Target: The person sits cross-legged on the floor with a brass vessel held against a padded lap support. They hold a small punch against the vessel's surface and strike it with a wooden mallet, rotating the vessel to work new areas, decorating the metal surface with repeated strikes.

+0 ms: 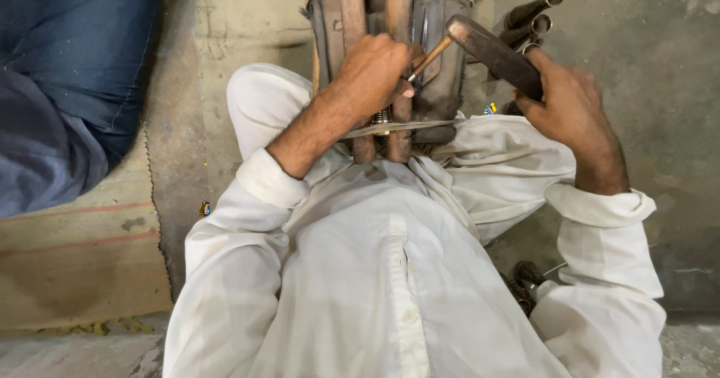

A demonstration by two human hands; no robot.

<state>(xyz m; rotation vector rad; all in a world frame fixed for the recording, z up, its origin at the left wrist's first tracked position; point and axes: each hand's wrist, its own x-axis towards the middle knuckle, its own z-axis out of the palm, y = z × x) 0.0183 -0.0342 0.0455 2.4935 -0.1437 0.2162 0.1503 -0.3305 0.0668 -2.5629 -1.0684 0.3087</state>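
The left hand [375, 67] grips a chisel [429, 58] (slanted), touched by the hammer [491, 52] clenched in the right hand [566, 104].

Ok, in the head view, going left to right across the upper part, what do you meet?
Blue-clothed person → left hand holding a small wooden-handled tool on the metal block → hammer → right hand; metal tubes lie on the floor above the hammer.
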